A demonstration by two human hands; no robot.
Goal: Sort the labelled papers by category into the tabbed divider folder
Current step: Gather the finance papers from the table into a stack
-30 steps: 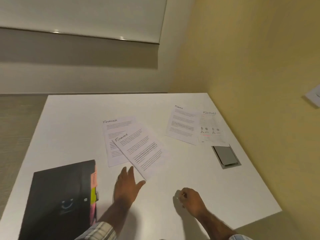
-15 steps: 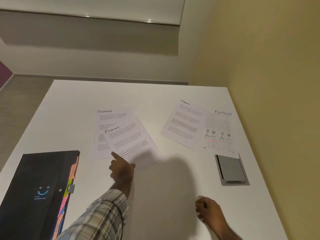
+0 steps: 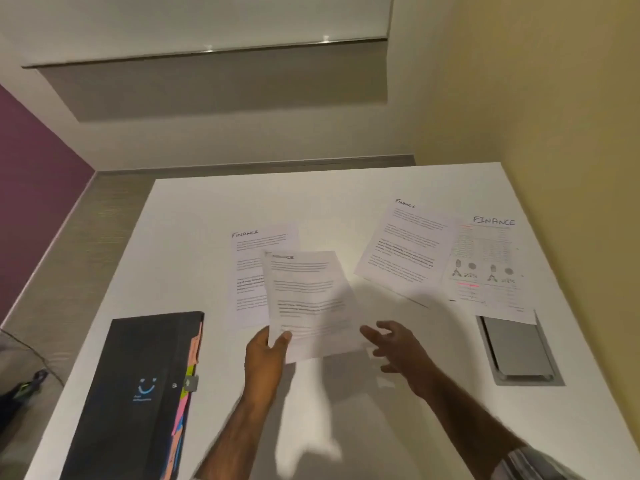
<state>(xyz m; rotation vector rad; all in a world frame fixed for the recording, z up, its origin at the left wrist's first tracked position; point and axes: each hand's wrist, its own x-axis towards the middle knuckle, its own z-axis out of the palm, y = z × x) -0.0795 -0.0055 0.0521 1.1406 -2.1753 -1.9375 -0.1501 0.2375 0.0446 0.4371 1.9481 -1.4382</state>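
Note:
My left hand [image 3: 266, 355] pinches the near left corner of a sheet headed "Finance" [image 3: 308, 299], lifted off the white table [image 3: 194, 244]. To the right of that sheet my right hand [image 3: 398, 348] hovers with fingers spread, holding nothing. Another Finance sheet [image 3: 252, 258] lies flat behind the lifted one. At the right lie a text sheet [image 3: 405, 247] and a Finance sheet with charts [image 3: 485, 265]. The black tabbed divider folder [image 3: 138, 393] lies closed at the near left, coloured tabs along its right edge.
A grey flap plate [image 3: 519, 351] is set into the table at the right, partly under the chart sheet. A yellow wall runs along the right side. A dark bag [image 3: 20, 396] sits off the table at the left.
My left hand went from pointing at the top Finance sheet to gripping its corner and raising it. My right hand opened from a fist and moved up toward the sheet.

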